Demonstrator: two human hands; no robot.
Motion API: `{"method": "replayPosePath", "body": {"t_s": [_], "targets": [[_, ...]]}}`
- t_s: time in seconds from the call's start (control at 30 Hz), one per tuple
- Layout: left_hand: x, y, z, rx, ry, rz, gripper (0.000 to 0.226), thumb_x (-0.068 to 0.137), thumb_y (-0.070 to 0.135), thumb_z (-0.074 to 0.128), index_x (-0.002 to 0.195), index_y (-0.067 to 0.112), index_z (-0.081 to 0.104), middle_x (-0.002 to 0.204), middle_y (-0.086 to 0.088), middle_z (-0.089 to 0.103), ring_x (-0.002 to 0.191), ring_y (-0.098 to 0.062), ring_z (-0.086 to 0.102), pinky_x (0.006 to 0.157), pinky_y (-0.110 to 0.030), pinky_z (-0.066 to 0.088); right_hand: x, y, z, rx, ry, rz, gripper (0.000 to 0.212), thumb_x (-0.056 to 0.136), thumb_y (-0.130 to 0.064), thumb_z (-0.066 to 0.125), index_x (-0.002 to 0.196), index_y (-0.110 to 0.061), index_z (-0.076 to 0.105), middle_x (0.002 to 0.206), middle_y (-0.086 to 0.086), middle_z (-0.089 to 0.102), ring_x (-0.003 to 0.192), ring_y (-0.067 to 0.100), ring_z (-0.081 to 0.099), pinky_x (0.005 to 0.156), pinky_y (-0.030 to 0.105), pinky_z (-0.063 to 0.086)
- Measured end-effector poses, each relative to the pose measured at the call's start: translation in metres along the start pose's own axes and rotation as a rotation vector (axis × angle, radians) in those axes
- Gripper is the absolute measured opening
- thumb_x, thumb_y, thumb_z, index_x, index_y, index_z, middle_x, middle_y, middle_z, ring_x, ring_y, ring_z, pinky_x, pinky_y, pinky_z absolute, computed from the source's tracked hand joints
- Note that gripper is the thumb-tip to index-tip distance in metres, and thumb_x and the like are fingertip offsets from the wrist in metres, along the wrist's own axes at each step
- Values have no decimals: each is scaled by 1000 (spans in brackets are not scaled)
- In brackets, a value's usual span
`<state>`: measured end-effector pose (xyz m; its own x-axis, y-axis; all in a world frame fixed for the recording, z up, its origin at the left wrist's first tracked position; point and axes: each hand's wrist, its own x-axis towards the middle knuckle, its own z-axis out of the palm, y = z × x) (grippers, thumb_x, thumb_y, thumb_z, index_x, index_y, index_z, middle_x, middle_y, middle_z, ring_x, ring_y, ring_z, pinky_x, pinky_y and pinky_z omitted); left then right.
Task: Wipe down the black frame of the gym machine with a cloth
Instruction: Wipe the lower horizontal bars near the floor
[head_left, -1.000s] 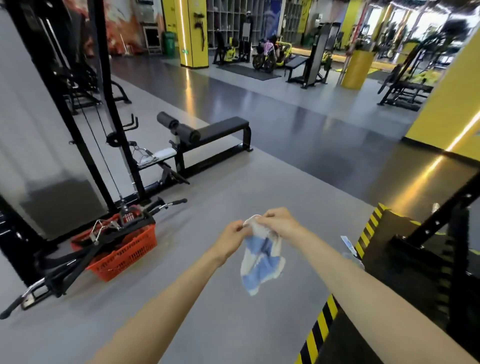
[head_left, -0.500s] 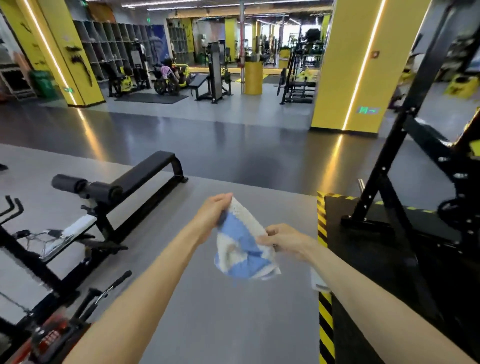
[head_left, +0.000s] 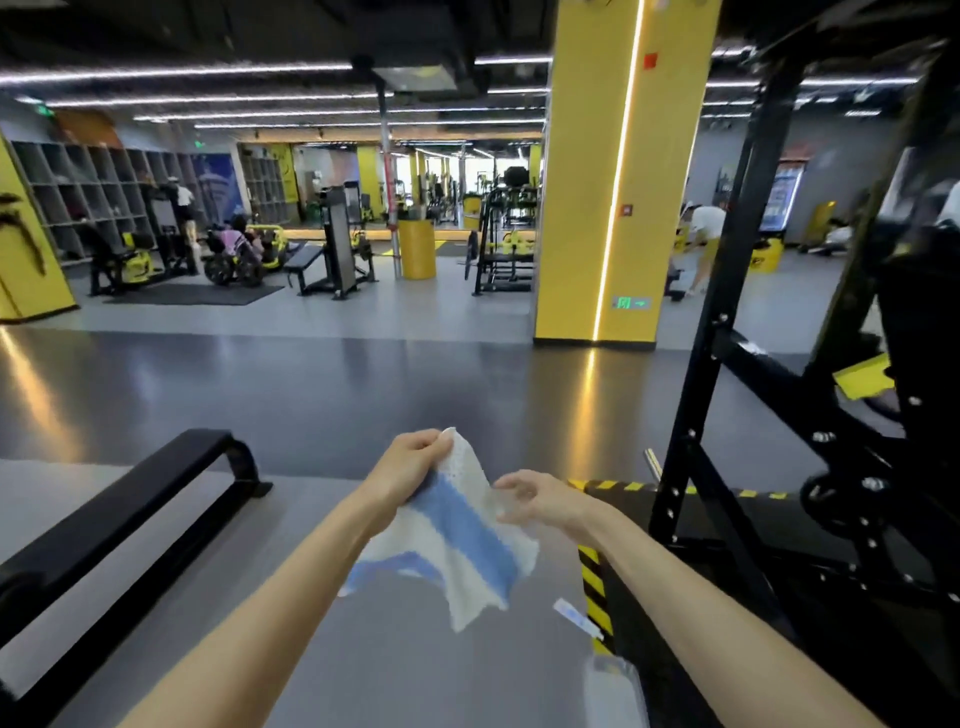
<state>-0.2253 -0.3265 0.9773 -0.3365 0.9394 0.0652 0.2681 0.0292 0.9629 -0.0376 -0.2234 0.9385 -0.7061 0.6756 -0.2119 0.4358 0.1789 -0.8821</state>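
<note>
Left hand (head_left: 410, 467) pinches cloth (head_left: 457, 525) at top corner; right hand (head_left: 540, 501) fingers loosely curled at its edge, grip unclear. Cloth not touching frame (head_left: 696, 395): wiping apparently not yet started.

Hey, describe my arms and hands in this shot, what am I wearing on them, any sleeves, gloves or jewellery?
No sleeves show: the left forearm and right forearm are bare all the way to the bottom edge of the picture. The left hand and right hand wear no gloves. No watch, bracelet or ring is visible on either.
</note>
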Motion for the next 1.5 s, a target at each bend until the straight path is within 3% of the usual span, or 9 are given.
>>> {"method": "replayPosePath", "body": {"t_s": [0.1,0.2,0.37,0.5,0.63,1.07,1.2,1.4,1.5], "targets": [[67,18,30,25,-126,109,49,98,31,53,51,24,43,56,5,33,56,-12,29,54,-29,23,36,-17,-30,115,95,-93,36,80,-18,73,115,-18,65,115,0,64,104,6,60,87,18,44],[135,30,50,8,-225,162,44,100,25,50,56,23,52,54,8,44,55,-9,39,57,-23,33,66,-38,-68,129,209,-122,36,69,-18,67,103,-7,70,85,-5,67,73,-7,58,65,6,40],[245,53,63,10,-373,222,36,100,25,48,67,17,59,62,5,56,62,-9,49,64,-24,38,124,-59,-138,199,433,-29,27,83,1,54,99,-10,73,78,-2,60,72,8,49,60,20,36],[324,70,72,17,-528,242,33,99,30,50,90,8,73,91,-9,73,89,-19,67,86,-32,49,169,-73,-175,224,583,-24,18,89,-20,64,95,-5,72,81,2,62,72,13,51,61,23,36],[388,73,92,-47,-555,301,37,97,33,54,91,0,71,87,-10,69,82,-16,61,77,-27,45,211,-75,-212,175,742,15,37,90,-25,67,59,-12,50,48,-9,38,48,8,33,48,21,23],[589,63,197,38,-608,283,31,87,23,64,63,12,47,67,-9,37,68,-19,33,63,-29,25,324,-14,-368,194,941,116,23,86,-12,69,64,-5,66,55,0,48,54,12,44,58,25,38],[659,81,206,-191,-706,117,32,80,31,67,84,-1,69,84,-18,67,79,-25,60,75,-36,47,377,-22,-419,262,956,65,13,88,-11,65,76,-4,63,63,5,47,53,10,43,56,21,36],[763,93,223,-371,-822,86,26,87,17,68,100,-6,70,97,-22,71,89,-32,67,85,-42,53,463,-36,-480,243,1109,69,31,90,-13,61,60,-14,59,58,-2,56,55,10,52,56,19,43],[815,95,236,-313,-911,113,22,85,14,71,97,-4,71,93,-18,72,82,-26,69,74,-34,56,495,-37,-515,221,1243,59,22,89,-4,58,68,-5,64,64,3,56,58,11,52,52,16,44]]}}
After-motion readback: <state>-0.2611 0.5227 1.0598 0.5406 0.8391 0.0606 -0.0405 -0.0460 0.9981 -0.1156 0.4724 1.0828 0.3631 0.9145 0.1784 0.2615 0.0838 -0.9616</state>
